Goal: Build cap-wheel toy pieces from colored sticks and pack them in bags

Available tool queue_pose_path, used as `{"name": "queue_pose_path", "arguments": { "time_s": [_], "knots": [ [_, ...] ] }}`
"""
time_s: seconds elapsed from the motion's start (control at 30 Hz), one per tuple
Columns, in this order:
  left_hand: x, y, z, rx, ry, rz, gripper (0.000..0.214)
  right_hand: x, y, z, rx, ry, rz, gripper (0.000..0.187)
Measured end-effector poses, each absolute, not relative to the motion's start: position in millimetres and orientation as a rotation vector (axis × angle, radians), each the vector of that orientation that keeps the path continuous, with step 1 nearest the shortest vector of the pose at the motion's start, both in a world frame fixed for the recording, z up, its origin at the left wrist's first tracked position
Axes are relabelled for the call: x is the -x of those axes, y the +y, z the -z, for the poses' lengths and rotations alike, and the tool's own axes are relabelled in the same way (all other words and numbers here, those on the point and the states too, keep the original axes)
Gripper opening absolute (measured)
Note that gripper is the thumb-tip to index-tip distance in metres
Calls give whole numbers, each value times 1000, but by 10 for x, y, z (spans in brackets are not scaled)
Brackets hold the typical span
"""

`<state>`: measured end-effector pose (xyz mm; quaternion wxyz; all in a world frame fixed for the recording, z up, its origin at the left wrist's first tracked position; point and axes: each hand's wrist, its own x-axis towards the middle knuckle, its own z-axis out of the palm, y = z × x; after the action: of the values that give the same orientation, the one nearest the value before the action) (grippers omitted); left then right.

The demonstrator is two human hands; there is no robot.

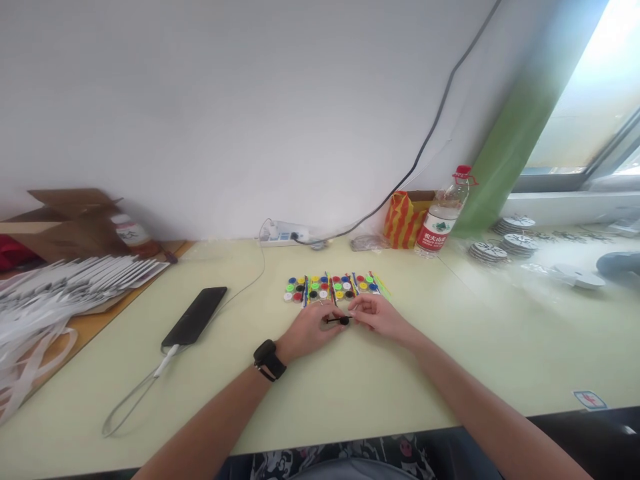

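My left hand (pixel 311 328) and my right hand (pixel 376 314) meet at the middle of the pale yellow-green table (pixel 350 380). Between their fingertips is a small black part with a thin stem (pixel 340 321); both hands pinch it, the left on the stem, the right at the round end. A black watch (pixel 269 360) sits on my left wrist. Just beyond the hands lie rows of small paint pots (pixel 331 287) in several colours, with thin brushes among them.
A black phone (pixel 195 315) on a white cable lies left of the hands. White bags (pixel 60 293) and cardboard are stacked at far left. A power strip (pixel 283 235), a striped bag (pixel 403 219) and a water bottle (pixel 443 217) line the wall. Round discs (pixel 505 243) lie right.
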<state>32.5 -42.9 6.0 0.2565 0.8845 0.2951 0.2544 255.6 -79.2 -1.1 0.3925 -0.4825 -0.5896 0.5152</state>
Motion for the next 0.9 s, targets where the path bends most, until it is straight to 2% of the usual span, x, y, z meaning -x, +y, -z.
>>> {"name": "queue_pose_path", "arguments": {
  "time_s": [0.4, 0.67, 0.9],
  "knots": [
    [-344, -456, -58, -2288, 777, -691, 20, -2504, -748, 74, 1195, -1578, -1207, 27],
    [-342, -438, -19, -2346, 857, -700, 16, -2477, -723, 76, 1163, -1657, -1132, 27],
    [-331, -505, -100, -2529, 836, -680, 11, -2496, -704, 131, 1150, -1671, -1114, 17]
  ]
}}
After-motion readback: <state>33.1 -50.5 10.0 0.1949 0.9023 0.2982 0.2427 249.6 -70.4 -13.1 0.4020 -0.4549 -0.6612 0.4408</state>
